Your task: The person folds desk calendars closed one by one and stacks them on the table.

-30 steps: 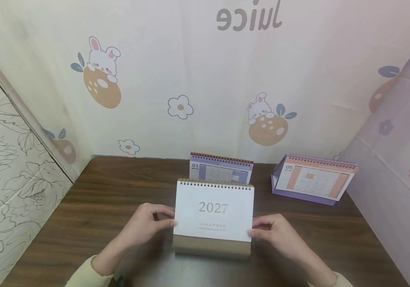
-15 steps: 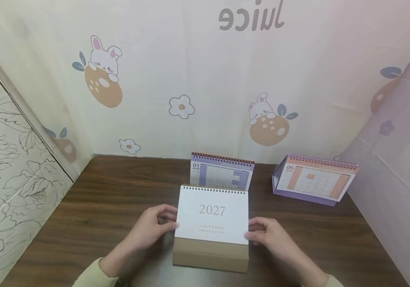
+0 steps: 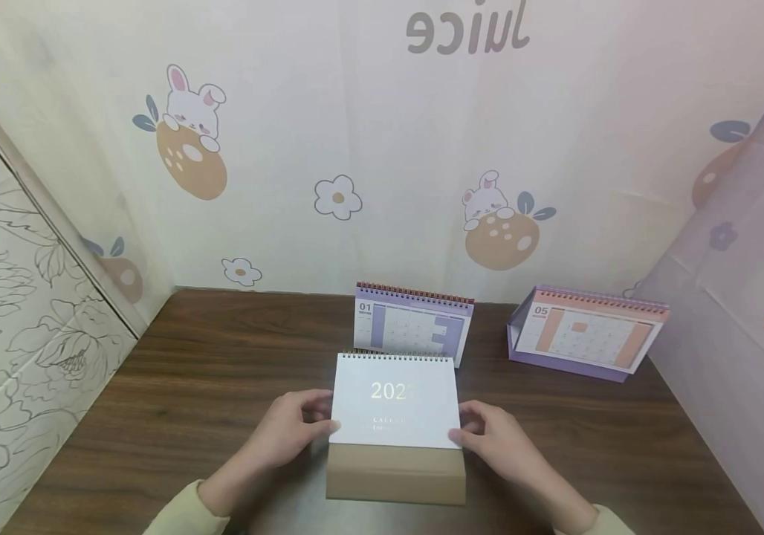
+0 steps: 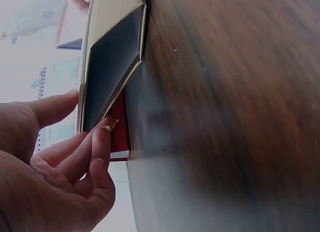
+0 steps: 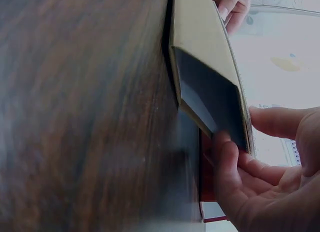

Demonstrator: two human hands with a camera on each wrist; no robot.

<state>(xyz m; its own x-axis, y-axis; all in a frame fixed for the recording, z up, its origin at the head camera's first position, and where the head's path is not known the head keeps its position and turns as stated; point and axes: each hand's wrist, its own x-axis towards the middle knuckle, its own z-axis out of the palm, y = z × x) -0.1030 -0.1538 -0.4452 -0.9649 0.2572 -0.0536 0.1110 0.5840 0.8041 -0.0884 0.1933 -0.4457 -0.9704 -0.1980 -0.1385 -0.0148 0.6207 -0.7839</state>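
Observation:
A desk calendar [image 3: 395, 371] with a white cover, gold lettering reading 202 and a top coil stands at the front middle in the head view. Its tan base [image 3: 395, 475] faces me. My left hand [image 3: 291, 427] grips the left edge, thumb on the cover and fingers behind. On the opposite edge my right hand [image 3: 499, 438] pinches it likewise. Both wrist views look into the open end of the folded stand, whose dark inside [image 4: 115, 62] shows; fingertips lie at its back panel. Glare hides part of the lettering.
Just behind stands a purple calendar [image 3: 409, 327] marked 01, its lower part covered. A red panel [image 4: 119, 124] shows beyond the stand. To the right rear is an orange-and-purple calendar [image 3: 589, 334] marked 05. The wooden table [image 3: 221, 357] meets a printed curtain [image 3: 402, 134] at the back.
The white calendar has come down and leans further back, showing more of its tan base and more of the 01 calendar behind. Both hands have moved slightly inward with it.

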